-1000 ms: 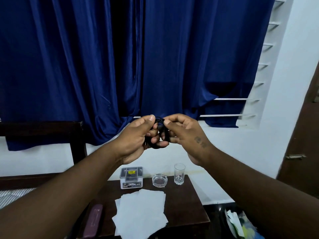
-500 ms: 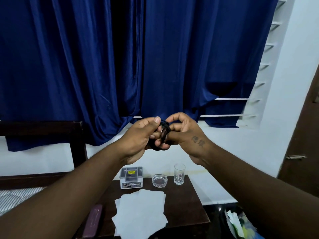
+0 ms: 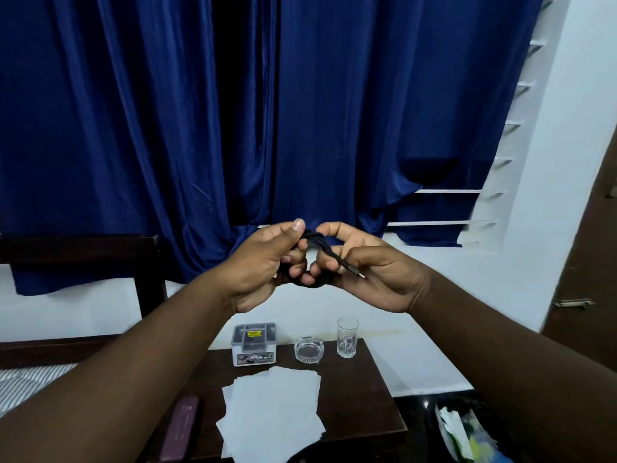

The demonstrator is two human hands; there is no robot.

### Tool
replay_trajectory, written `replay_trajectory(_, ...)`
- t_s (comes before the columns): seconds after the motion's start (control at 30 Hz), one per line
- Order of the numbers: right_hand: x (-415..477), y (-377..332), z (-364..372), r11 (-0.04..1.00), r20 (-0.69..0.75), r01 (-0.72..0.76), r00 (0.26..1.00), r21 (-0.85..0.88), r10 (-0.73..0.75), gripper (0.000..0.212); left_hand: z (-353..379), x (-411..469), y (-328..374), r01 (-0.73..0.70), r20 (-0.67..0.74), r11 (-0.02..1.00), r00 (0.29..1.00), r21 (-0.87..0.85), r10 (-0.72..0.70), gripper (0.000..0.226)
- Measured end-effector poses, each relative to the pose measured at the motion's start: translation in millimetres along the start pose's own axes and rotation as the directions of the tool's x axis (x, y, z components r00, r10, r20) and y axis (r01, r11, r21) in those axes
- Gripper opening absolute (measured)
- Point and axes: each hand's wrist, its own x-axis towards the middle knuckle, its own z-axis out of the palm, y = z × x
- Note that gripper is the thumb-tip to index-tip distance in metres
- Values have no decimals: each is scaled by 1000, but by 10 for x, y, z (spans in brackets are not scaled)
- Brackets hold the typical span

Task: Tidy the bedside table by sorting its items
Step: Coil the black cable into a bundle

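A coiled black cable [image 3: 317, 243] hangs in the air above the dark wooden bedside table [image 3: 370, 406]. My left hand [image 3: 263, 262] pinches one side of the coil between thumb and fingers. My right hand [image 3: 370, 265] grips the other side, palm turned toward me, and the cable's metal plug end [image 3: 357, 273] pokes out across that palm. Both hands are raised well above the table, in front of the blue curtain [image 3: 233, 111].
On the table lie loose white papers [image 3: 273, 416], a small clear plastic box [image 3: 254, 344], a glass ashtray [image 3: 309, 349], a drinking glass [image 3: 347, 336] and a maroon case [image 3: 180, 429] at the left edge. A dark bed frame [image 3: 147, 272] stands left; a bag of rubbish [image 3: 467, 436] sits lower right.
My right hand has rotated so its palm faces me, and the cable's plug end now sticks out across it. The coil stays between both hands.
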Motion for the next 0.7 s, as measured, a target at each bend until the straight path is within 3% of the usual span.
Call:
replay_trajectory(0.23, -22, 55, 70, 977, -157, 11, 987, -213, -45, 26, -32, 23, -34, -28, 3, 995, 1000, 91, 28, 36)
replay_trajectory(0.43, 28, 164, 137, 879, -349, 36, 909, -476, -226, 27, 51, 29, -58, -60, 4, 988, 998, 145, 60, 31)
replay_trajectory(0.7, 8, 178, 96, 876, -367, 41, 898, -480, -243, 27, -7, 74, -115, -24, -75, 1000, 997, -15, 23, 35)
